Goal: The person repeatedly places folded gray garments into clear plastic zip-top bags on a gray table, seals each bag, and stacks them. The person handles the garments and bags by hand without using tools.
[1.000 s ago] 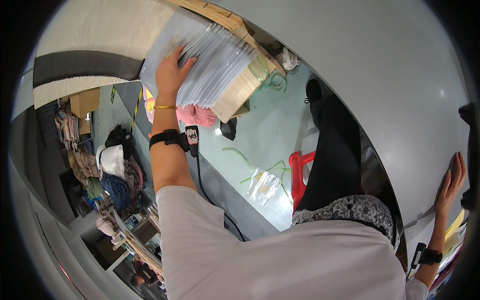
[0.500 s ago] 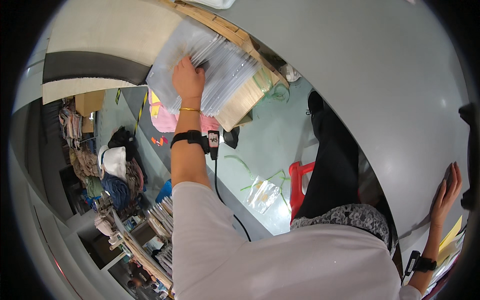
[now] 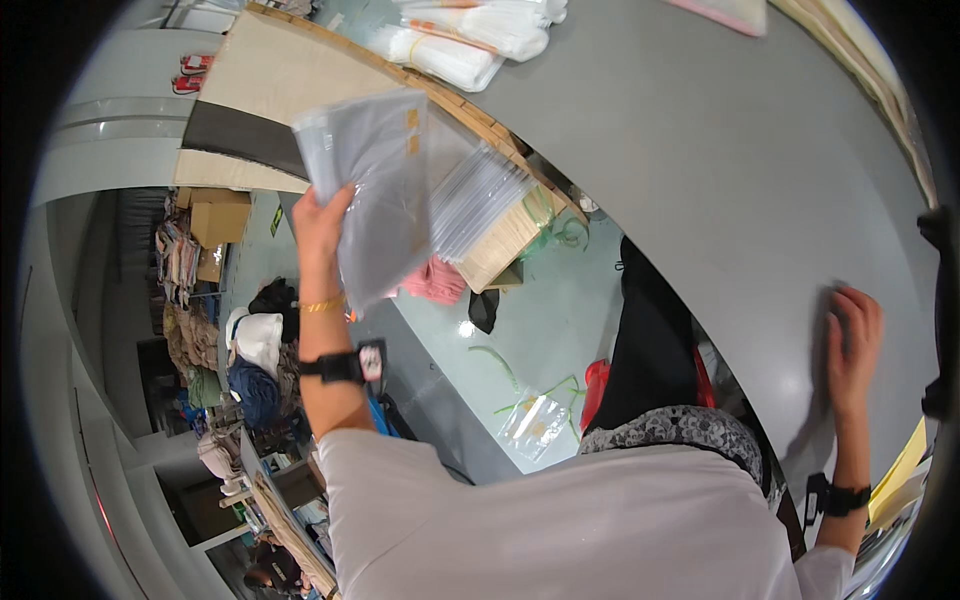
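Observation:
My left hand [image 3: 320, 222] is closed on the edge of a batch of clear plastic bags [image 3: 385, 165], lifted off the wooden surface at the left. Beside and partly behind that batch lies a fanned stack of more clear plastic bags [image 3: 478, 205] on a light wooden board [image 3: 505, 243]. Over the grey table [image 3: 690, 150] at the right, my right hand [image 3: 854, 340] holds nothing, its fingers loosely spread close to the tabletop. Whether its fingertips touch the table I cannot tell.
Bundles of white bags [image 3: 450, 50] lie at the table's far edge. Pink cloth [image 3: 437, 282] sits below the stack. On the floor are green straps [image 3: 497, 365] and a clear bag [image 3: 537, 425]. A red stool [image 3: 594, 390] stands by my leg. Yellow sheets [image 3: 900, 465] are at the lower right.
My left hand has pulled a batch of plastic bags from the stack and lifted it leftward. My right hand has shifted inward over the table. The view has turned, showing the white bundles.

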